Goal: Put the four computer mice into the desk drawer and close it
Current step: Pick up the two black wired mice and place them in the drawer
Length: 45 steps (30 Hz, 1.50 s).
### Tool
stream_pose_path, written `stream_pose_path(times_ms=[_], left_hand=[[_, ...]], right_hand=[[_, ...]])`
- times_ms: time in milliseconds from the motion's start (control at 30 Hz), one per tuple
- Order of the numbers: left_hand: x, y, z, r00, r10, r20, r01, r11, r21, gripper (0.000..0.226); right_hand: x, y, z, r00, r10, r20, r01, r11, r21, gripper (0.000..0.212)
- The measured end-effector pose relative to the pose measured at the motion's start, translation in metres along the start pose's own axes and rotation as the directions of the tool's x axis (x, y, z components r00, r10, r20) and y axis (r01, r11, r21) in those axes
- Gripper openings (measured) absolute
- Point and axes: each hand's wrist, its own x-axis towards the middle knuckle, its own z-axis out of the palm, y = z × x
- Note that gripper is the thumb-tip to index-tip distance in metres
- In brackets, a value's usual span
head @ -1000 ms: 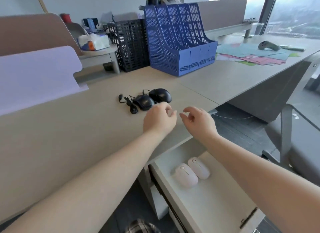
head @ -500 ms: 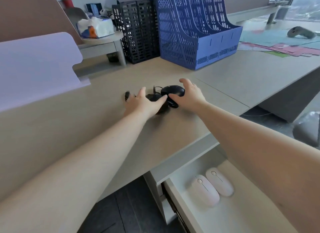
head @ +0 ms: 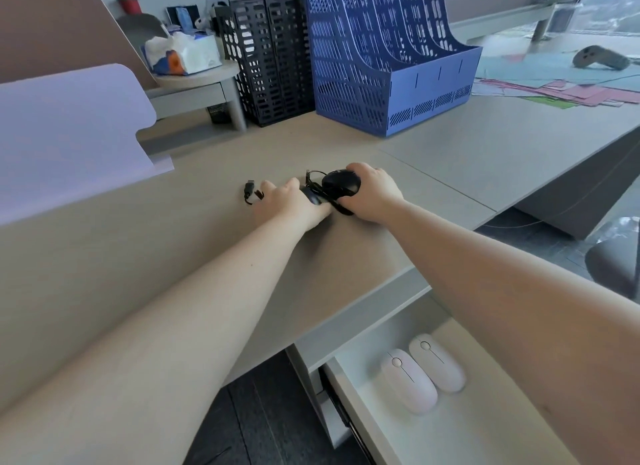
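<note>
Two black wired mice lie on the beige desk (head: 145, 274). My right hand (head: 375, 196) is wrapped around the right black mouse (head: 341, 182). My left hand (head: 294, 205) covers the left black mouse (head: 313, 198), of which only a sliver shows between my thumb and fingers. A black cable with a USB plug (head: 249, 189) trails out to the left of my left hand. Below the desk edge the drawer (head: 460, 430) stands pulled out, with two pale pink mice (head: 408, 381) (head: 438, 362) lying side by side in it.
A blue file rack (head: 388, 59) and a black mesh holder (head: 270, 59) stand behind the mice. A lilac divider panel (head: 65, 132) is at the left. Coloured papers (head: 561, 90) and a grey controller (head: 599, 57) lie far right. A tissue pack (head: 183, 54) sits on a small shelf.
Both hands reached forward from the desk's front edge to the black mice and closed over them. The view moved closer and lower.
</note>
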Motion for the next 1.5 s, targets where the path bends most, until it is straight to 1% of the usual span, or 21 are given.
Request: stream_pose_path(times_ms=[100,200,267,333,467,567,667,733,833,967,1067,1200,1300,1433,1500], left_hand=[[-0.003,0.007,-0.004,1.000,0.009,0.005,-0.009,0.999,0.033,0.064],[-0.018,0.009,-0.004,0.999,0.032,0.043,-0.036,0.995,0.093,0.072],[-0.031,0.007,-0.001,0.998,0.059,0.036,-0.064,0.987,0.149,0.064],[-0.044,0.005,0.001,0.996,0.085,0.002,-0.085,0.982,0.168,0.056],[-0.079,0.005,0.003,0.994,0.102,-0.035,-0.099,0.991,0.089,0.051],[-0.114,0.009,0.008,0.991,0.125,-0.036,-0.126,0.992,-0.025,0.044],[-0.155,0.021,0.012,0.984,0.175,-0.042,-0.179,0.972,-0.151,0.046],[-0.186,0.031,0.017,0.973,0.227,-0.042,-0.231,0.957,-0.174,0.050],[-0.230,0.040,0.032,0.967,0.253,0.004,-0.247,0.950,-0.193,0.052],[-0.272,0.041,0.068,0.965,0.223,0.135,-0.204,0.969,-0.141,0.052],[-0.289,0.034,0.092,0.957,0.192,0.215,-0.176,0.980,-0.094,0.049],[-0.303,0.019,0.129,0.934,0.162,0.319,-0.173,0.985,0.006,0.052],[-0.307,0.012,0.147,0.929,0.128,0.346,-0.162,0.984,0.071,0.049],[-0.306,0.017,0.160,0.922,0.119,0.370,-0.162,0.983,0.087,0.049],[-0.305,0.019,0.166,0.908,0.106,0.406,-0.160,0.982,0.102,0.055]], right_hand=[[-0.006,-0.002,-0.004,1.000,0.005,-0.017,-0.005,1.000,0.009,0.059],[-0.021,0.000,-0.006,0.999,0.024,-0.043,-0.023,0.999,0.032,0.056],[-0.035,0.005,-0.008,0.997,0.041,-0.060,-0.038,0.998,0.055,0.054],[-0.052,0.010,-0.012,0.996,0.050,-0.070,-0.045,0.996,0.079,0.054],[-0.093,0.024,-0.028,0.992,0.086,-0.094,-0.073,0.989,0.132,0.060],[-0.123,0.036,-0.044,0.987,0.124,-0.104,-0.106,0.981,0.164,0.059],[-0.155,0.046,-0.065,0.976,0.159,-0.147,-0.125,0.969,0.215,0.056],[-0.177,0.055,-0.075,0.972,0.179,-0.154,-0.138,0.960,0.242,0.055],[-0.210,0.074,-0.082,0.962,0.237,-0.134,-0.193,0.940,0.281,0.057],[-0.252,0.103,-0.079,0.950,0.295,-0.101,-0.255,0.921,0.295,0.054],[-0.272,0.126,-0.074,0.946,0.323,-0.023,-0.311,0.926,0.215,0.054],[-0.284,0.152,-0.064,0.920,0.366,0.143,-0.371,0.928,0.013,0.048],[-0.287,0.165,-0.052,0.889,0.391,0.237,-0.379,0.920,-0.097,0.044],[-0.280,0.174,-0.039,0.856,0.389,0.342,-0.340,0.920,-0.195,0.054],[-0.276,0.176,-0.030,0.835,0.388,0.389,-0.315,0.919,-0.238,0.063]])
